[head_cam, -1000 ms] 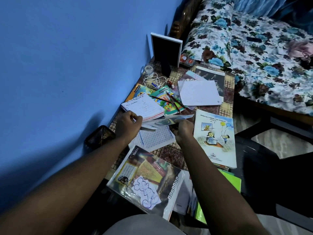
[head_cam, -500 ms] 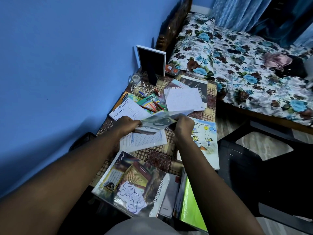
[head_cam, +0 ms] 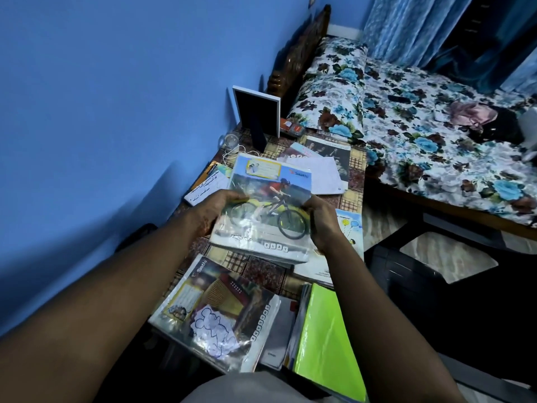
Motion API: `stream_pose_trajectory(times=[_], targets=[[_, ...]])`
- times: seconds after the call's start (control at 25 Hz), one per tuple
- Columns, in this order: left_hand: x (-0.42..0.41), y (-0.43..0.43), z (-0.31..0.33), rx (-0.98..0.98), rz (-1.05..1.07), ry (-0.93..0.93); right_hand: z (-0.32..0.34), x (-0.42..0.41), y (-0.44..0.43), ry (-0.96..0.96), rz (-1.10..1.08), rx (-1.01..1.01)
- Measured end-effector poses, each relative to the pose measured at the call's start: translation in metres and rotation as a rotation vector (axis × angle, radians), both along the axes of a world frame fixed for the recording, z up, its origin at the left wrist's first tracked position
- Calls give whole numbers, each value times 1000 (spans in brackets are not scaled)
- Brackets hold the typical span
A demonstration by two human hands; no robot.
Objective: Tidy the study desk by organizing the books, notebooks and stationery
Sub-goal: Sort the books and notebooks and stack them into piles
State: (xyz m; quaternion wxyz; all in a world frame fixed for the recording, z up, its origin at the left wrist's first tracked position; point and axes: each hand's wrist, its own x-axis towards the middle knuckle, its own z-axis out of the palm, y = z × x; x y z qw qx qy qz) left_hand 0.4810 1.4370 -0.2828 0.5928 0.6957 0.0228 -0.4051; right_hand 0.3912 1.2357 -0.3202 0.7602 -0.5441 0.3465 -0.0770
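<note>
The plastic-wrapped notebook with a cyclist on its cover point(head_cam: 266, 212) is held face up above the middle of the desk, tilted slightly. The left hand point(head_cam: 216, 206) grips its left edge with curled fingers, and the right hand point(head_cam: 322, 223) grips its right edge the same way.

Under it, the desk covered in brown checked cloth point(head_cam: 255, 267) runs with its left long edge against the blue wall point(head_cam: 116, 112). Its right edge faces the black plastic chair point(head_cam: 406, 289) and a strip of floor. The far end meets the flower-printed bed point(head_cam: 421, 126).

Near the person lie a second wrapped notebook with an accordion picture point(head_cam: 218, 312) and, just beside it on the right, a bright green plastic folder point(head_cam: 325, 338). The bare cloth shows only in small patches between these items.

The white book with drawn balloons point(head_cam: 353, 225) is mostly hidden by the right hand and the held notebook. A lined page with handwriting point(head_cam: 205, 189) shows only in part at the left. Beyond lie a loose white sheet point(head_cam: 324, 175) and a dark magazine point(head_cam: 329, 148), and a white-edged picture frame point(head_cam: 257, 114) stands with its back to the camera. The small things beside the frame are too small to make out.
</note>
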Motion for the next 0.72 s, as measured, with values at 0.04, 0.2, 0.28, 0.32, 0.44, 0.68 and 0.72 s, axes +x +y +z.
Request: stream_pose_trajectory(times=[0.04,0.2,0.28,0.32,0.44,0.68,0.72], targets=[[-6,5,-3,-32,57,62,-5,-2,1,38,92,-48],[-26,37,-35,12,21,263,-35,-10,16,33,385,-29],[-32,53,-46,88,17,295,-53,-11,22,73,462,-96],[-30,62,-51,119,72,266,-57,-11,26,96,498,-135],[-16,92,-68,211,287,12,-69,-10,38,108,657,-270],[-24,106,-89,764,-354,-159,-84,-6,92,92,965,-505],[-27,107,-91,815,-406,-170,-87,-6,99,95,991,-574]])
